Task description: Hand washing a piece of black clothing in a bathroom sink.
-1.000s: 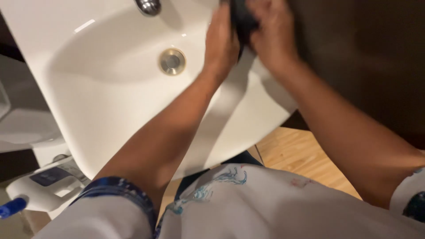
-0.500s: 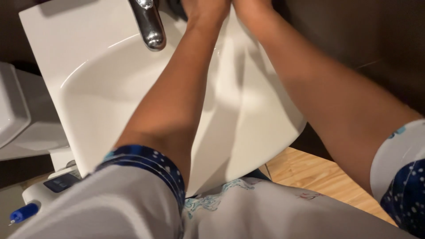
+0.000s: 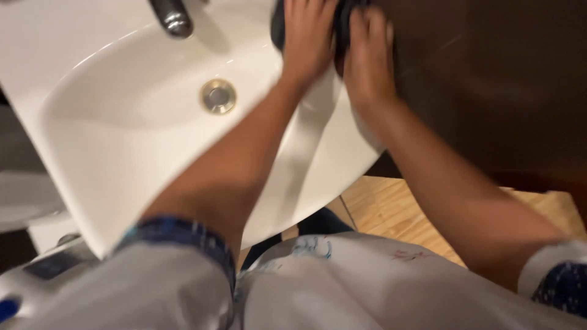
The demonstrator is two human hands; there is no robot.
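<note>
Left hand (image 3: 307,38) and right hand (image 3: 368,58) side by side, fingers curled on dark cloth (image 3: 340,19) at far right edge of white sink (image 3: 122,153). Tap (image 3: 172,17) and drain (image 3: 217,96) nearby.

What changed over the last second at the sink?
The view dipped: half a second ago the drain was hidden, and now the drain shows again. Both hands, left hand and right hand, remain pressed on the dark object at the basin edge. Grip unchanged.
</note>
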